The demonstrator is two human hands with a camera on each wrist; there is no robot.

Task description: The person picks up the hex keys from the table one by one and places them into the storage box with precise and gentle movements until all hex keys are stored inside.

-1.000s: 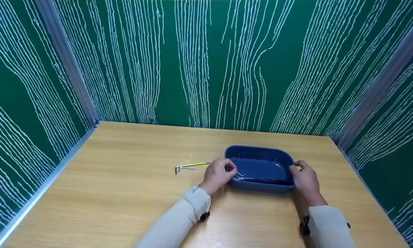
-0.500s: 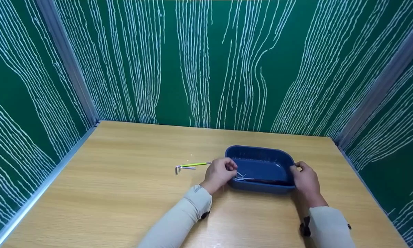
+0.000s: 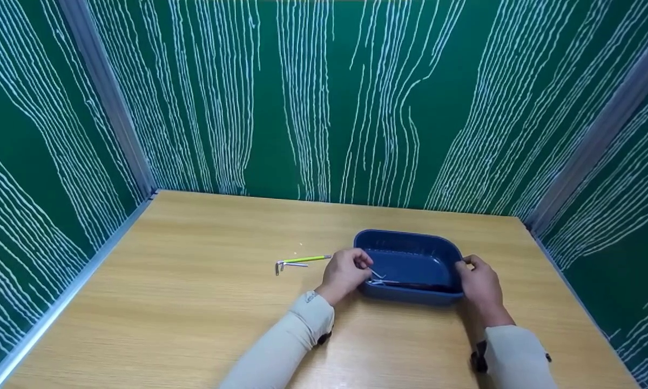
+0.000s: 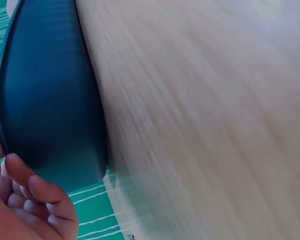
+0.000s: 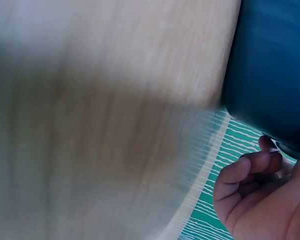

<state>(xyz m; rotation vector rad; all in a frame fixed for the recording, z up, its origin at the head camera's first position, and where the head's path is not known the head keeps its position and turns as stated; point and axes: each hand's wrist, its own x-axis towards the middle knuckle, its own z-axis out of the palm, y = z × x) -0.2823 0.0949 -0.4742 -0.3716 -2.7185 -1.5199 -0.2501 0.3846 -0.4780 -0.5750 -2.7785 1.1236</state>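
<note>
A dark blue plastic tub (image 3: 413, 298) stands on the wooden table, right of the middle. My left hand (image 3: 346, 273) grips its left end, with the thumb inside the rim and curled fingers outside in the left wrist view. At the opposite end, my right hand (image 3: 479, 283) pinches the rim between thumb and fingers. Along the tub's near wall lies a tool with a dark reddish handle (image 3: 418, 285) and a silvery end. A thin bent metal piece (image 3: 378, 273) shows beside my left fingertips. Part of the tub's inside is hidden by its near wall.
Left of the tub, a yellow-green hex key (image 3: 306, 259) and a silver hex key (image 3: 296, 265) lie close together on the table (image 3: 194, 302). Green panels (image 3: 302, 108) with white wavy lines enclose the table's back and sides.
Both hands keep their places at the tub's ends. The whole head view shifts only slightly; the tub and hex keys stay as they were.
</note>
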